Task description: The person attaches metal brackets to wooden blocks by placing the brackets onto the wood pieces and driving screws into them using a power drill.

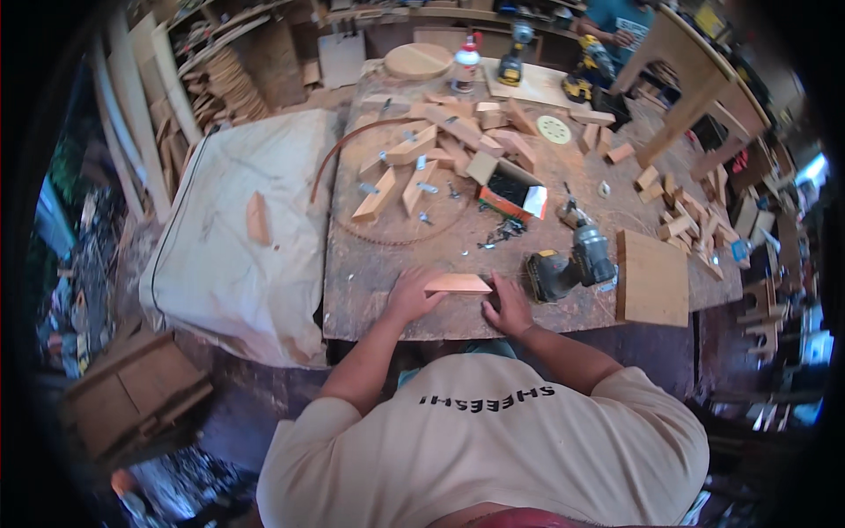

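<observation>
A short wooden block (459, 283) with slanted ends lies crosswise near the front edge of the workbench. My left hand (414, 296) grips its left end, thumb along the near side. At its right tip is my right hand (509, 306), with fingers and thumb closed about that end. Just right of this hand, a cordless drill (572, 262) rests on its side. Beyond the block lie loose dark screws (503, 231) and an opened cardboard box (512, 188). Angled wooden blocks (376, 195) with small metal pieces on them sit farther left.
A square wooden board (652, 278) lies at the right front. Wood offcuts (687, 220) pile behind it, near a wooden stool (695, 84). A glue bottle (466, 63) and more drills (515, 62) stand at the back. A cloth-covered surface (238, 238) adjoins on the left; a co-worker (616, 31) is far right.
</observation>
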Available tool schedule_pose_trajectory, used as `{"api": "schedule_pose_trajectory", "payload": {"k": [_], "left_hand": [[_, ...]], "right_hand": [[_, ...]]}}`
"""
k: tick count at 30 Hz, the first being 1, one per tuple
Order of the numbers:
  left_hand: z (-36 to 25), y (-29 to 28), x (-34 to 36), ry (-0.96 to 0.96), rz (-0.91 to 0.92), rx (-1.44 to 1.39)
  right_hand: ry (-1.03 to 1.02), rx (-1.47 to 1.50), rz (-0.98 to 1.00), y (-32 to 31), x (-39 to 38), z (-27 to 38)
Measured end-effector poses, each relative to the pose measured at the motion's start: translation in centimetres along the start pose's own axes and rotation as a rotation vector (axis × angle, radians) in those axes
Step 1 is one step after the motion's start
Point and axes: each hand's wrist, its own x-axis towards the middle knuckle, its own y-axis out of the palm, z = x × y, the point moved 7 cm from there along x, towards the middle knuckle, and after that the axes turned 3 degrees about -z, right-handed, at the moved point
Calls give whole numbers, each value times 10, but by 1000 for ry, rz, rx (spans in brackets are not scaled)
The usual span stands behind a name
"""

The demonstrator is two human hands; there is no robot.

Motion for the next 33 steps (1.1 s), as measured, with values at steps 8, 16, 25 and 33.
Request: {"api": "schedule_pose_trajectory", "payload": {"k": [8, 16, 25, 33], "left_hand": [[-10, -5, 5, -5, 71, -37], [-7, 4, 9, 58, 44, -56], [-4, 11, 3, 69, 104, 3], [-4, 14, 8, 78, 100, -7]], "right_hand": [[-14, -27, -39, 4, -1, -3], [-30, -54, -23, -1, 1, -6], [-10, 1, -8, -9, -4, -4], [-17, 58, -31, -9, -5, -11]]}}
